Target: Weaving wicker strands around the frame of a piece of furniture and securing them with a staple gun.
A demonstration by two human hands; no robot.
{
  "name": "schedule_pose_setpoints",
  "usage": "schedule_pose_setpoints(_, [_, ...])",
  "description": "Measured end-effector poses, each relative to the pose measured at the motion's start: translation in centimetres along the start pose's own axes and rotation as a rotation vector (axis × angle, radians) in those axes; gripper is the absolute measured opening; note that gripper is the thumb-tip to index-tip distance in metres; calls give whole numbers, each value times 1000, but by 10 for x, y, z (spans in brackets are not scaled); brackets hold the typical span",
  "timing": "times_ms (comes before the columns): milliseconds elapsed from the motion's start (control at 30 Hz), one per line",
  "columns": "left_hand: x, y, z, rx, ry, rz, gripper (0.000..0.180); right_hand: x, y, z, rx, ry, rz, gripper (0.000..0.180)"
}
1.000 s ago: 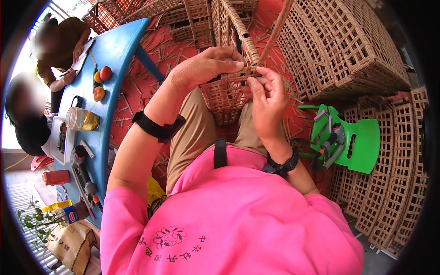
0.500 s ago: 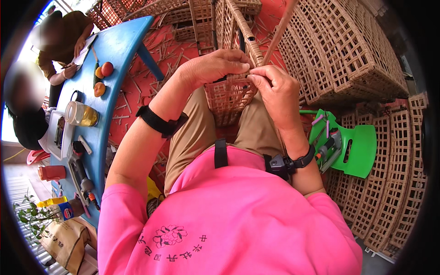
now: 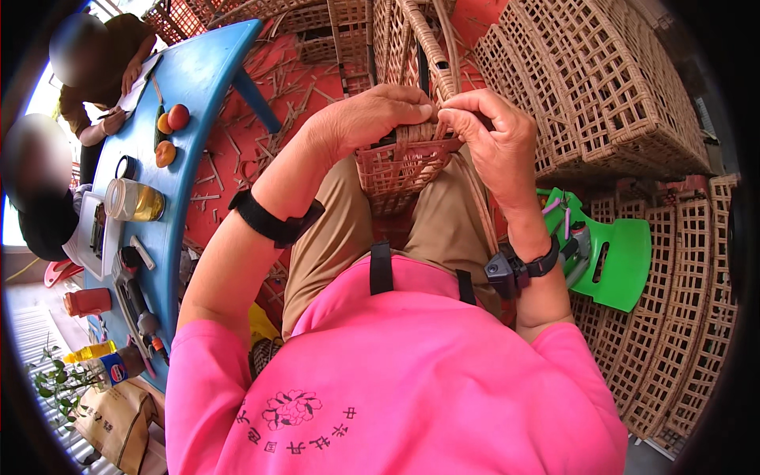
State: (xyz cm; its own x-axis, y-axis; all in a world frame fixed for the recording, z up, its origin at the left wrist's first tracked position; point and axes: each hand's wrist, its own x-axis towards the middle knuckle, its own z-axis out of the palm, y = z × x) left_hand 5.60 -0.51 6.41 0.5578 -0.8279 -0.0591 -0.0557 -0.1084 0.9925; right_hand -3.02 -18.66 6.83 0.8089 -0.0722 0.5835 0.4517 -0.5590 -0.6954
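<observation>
A brown woven wicker basket [image 3: 404, 168] with an open lattice and a wrapped rim stands between my knees. My left hand [image 3: 378, 116] is closed over its near corner, fingertips pressed on the rim. Close beside it, my right hand [image 3: 500, 136] pinches a long flat wicker strip [image 3: 480, 203] at the same corner. One length of strip hangs below the right hand along my thigh, and another stretch shows beyond the fingers. Dark frame bars show through the weave. My fingers partly cover the corner where the strip meets the rim.
Stacked wicker baskets [image 3: 594, 87] rise at the right, above more lattice pieces [image 3: 673, 317]. A green plastic chair [image 3: 621, 269] holds tools. On the blue table [image 3: 207, 79] at left are fruit, a glass jar [image 3: 136, 199] and tools; two people sit behind it. Strip scraps litter the red floor [image 3: 229, 170].
My right hand has shifted slightly right, away from the left hand. The loose strip that slanted up to the right now stands closer to the basket. My left hand stays on the corner.
</observation>
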Motion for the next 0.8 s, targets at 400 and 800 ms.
schedule_pose_setpoints(400, [-6,4,3,21,41,48,15,20,3,-2,-121,-81,-207,8])
schedule_pose_setpoints(800, [7,16,2,75,157,-109,12,-2,42,-31,282,262,86,17])
